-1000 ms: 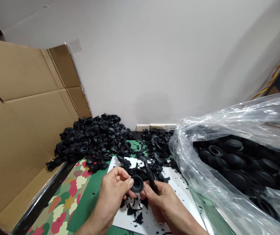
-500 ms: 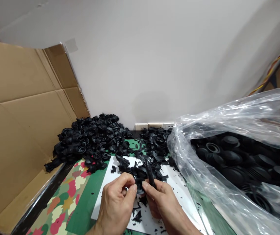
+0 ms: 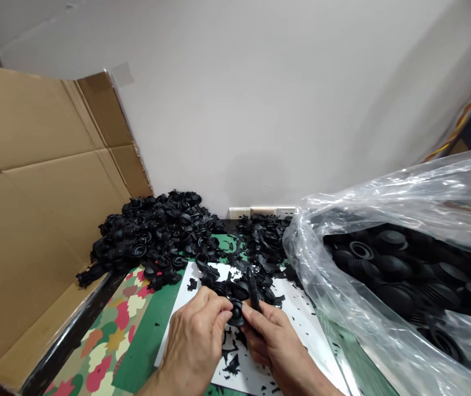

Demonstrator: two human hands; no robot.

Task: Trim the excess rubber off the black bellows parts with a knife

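Between my hands is a round black ribbed rubber bellows (image 3: 236,314). My left hand (image 3: 194,335) is closed, with thumb and forefinger pinching the left side of the bellows. My right hand (image 3: 274,338) touches its right side with the thumb and also grips a slim dark stick-like tool (image 3: 253,289), which points up and away; its kind I cannot make out. Under my hands lies a white sheet (image 3: 301,330) scattered with black rubber scraps (image 3: 232,364). More black rubber pieces sit just beyond my fingertips.
A heap of black ribbed rubber pieces (image 3: 165,225) rises at the back left, beside a cardboard box (image 3: 45,165). A pile of thin scraps (image 3: 262,236) lies by the wall sockets (image 3: 263,212). On the right, a clear plastic bag (image 3: 313,264) holds several black bellows (image 3: 395,269).
My left fingers have shifted slightly and the bellows now shows its round face more fully between my hands. The tool stays in my right hand. The view has moved a little.
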